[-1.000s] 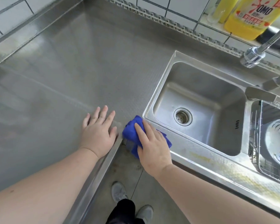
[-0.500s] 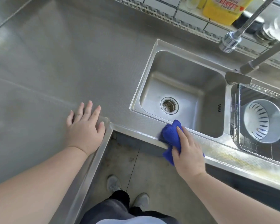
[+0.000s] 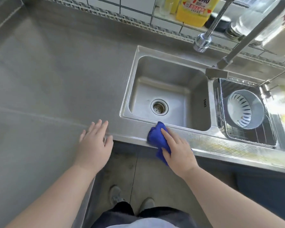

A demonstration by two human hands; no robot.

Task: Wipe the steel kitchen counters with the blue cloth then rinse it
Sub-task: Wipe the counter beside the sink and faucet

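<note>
Blue cloth (image 3: 156, 137) under flat right hand (image 3: 177, 152)

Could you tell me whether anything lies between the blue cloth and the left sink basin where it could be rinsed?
Nothing visible does. The right hand presses the blue cloth on the counter's front edge, right beside the sink rim. The left basin holds only its drain strainer.
</note>
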